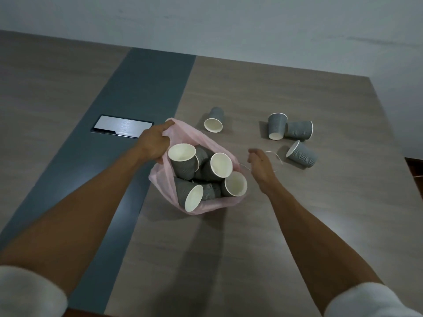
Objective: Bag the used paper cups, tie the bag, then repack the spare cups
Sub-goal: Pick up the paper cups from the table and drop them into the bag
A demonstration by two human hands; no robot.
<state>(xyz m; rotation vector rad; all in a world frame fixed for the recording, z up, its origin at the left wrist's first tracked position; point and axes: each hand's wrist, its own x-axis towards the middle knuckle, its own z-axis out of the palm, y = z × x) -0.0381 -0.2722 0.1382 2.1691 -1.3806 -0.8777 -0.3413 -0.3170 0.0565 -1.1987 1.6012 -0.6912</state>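
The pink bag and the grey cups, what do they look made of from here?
The pink bag looks like thin plastic film: translucent, crinkled, slack where the left hand grips its rim. The cups in the bag and the loose cups on the table look like paper: matte grey ripple-embossed walls, plain white insides, rolled rims. Whether they have a lining cannot be told.

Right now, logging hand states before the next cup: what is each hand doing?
Left hand: grips the pink bag rim, holding it open.
Right hand: fingers curled; whether it holds anything cannot be told.
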